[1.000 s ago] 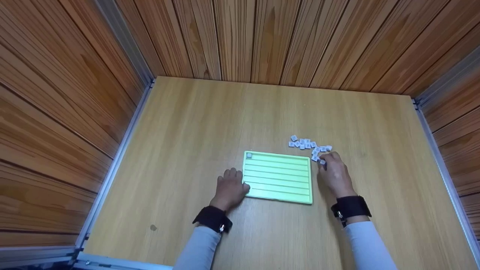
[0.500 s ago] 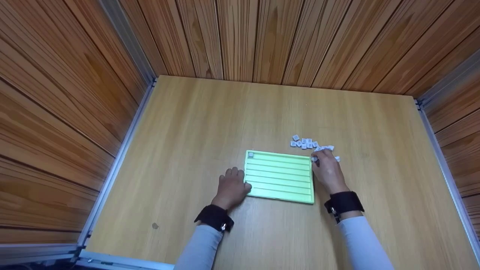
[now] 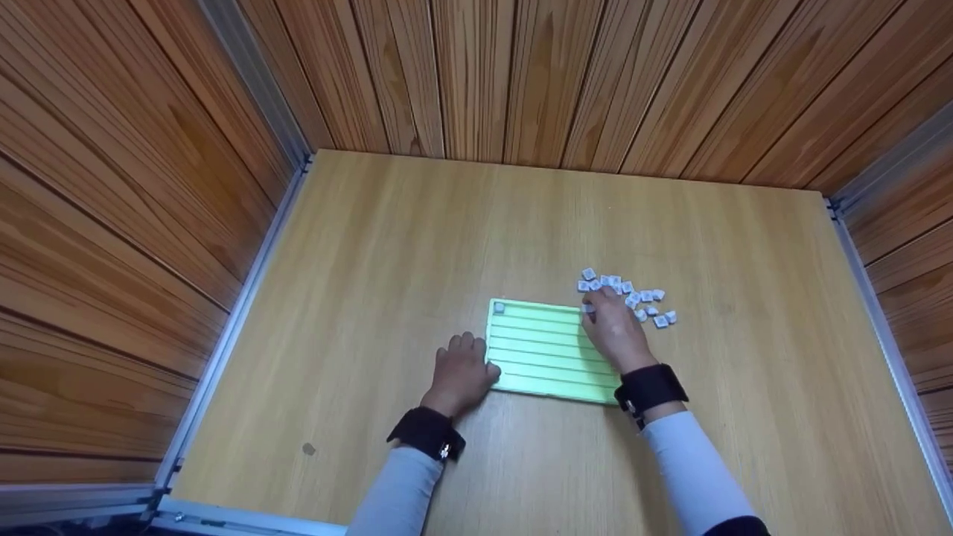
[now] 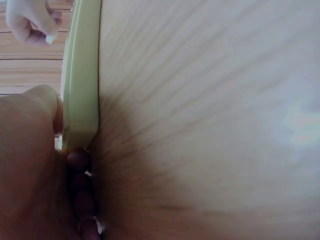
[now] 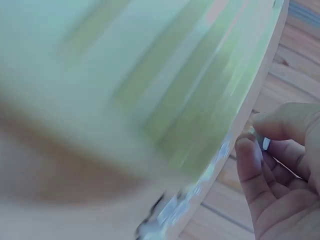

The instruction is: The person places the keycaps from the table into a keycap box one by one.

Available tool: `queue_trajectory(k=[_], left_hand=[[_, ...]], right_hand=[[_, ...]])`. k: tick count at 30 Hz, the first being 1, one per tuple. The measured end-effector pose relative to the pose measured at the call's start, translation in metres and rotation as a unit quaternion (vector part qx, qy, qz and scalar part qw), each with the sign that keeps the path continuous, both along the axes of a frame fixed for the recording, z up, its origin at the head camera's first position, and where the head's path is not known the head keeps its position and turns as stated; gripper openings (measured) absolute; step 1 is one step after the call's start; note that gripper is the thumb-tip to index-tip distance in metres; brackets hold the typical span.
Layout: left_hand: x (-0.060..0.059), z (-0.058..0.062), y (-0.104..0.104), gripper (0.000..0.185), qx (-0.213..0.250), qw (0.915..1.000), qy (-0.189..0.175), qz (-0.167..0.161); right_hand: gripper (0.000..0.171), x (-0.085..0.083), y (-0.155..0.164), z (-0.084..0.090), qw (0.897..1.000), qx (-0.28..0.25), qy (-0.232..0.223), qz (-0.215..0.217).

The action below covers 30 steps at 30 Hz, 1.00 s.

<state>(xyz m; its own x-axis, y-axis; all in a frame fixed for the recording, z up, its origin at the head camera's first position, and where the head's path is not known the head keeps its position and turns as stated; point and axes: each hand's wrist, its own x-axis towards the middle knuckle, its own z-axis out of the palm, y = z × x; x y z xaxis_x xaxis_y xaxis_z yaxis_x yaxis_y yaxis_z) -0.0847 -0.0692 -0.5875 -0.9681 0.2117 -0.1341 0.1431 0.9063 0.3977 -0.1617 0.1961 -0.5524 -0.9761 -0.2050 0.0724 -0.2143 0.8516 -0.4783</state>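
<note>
- A small pale cube is pinched between the right hand's thumb and forefinger, above the upper right part of the green tray.
- The step in hand looks like carrying this piece across to the tray's top row; the next move probably calls for taking it leftward, lining it up with the groove and letting go.
- A placed cube sits in the tray's upper left corner, so the work seems barely begun.
- The left hand rests against the tray's left side, thumb touching the rim, fingers close together beside it and loosely bent, apparently steadying it.
- Loose cubes lie scattered on the wooden table, beyond and to the right of the tray.
- No writing can be read: any marks on the cubes are too small to tell, and the black wristbands show no legible label.
</note>
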Motion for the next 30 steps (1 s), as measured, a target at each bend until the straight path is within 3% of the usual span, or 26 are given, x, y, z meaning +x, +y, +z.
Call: queue_trajectory(k=[16, 30], left_hand=[[0.001, 0.002, 0.001, 0.024, -0.011, 0.9999, -0.006, -0.004], [-0.001, -0.001, 0.001, 0.029, -0.011, 0.9999, -0.005, 0.002]], right_hand=[[0.013, -0.009, -0.060, -0.004, 0.996, 0.006, 0.045, 0.082], [0.015, -0.017, -0.101, -0.008, 0.993, 0.016, 0.019, 0.118]])
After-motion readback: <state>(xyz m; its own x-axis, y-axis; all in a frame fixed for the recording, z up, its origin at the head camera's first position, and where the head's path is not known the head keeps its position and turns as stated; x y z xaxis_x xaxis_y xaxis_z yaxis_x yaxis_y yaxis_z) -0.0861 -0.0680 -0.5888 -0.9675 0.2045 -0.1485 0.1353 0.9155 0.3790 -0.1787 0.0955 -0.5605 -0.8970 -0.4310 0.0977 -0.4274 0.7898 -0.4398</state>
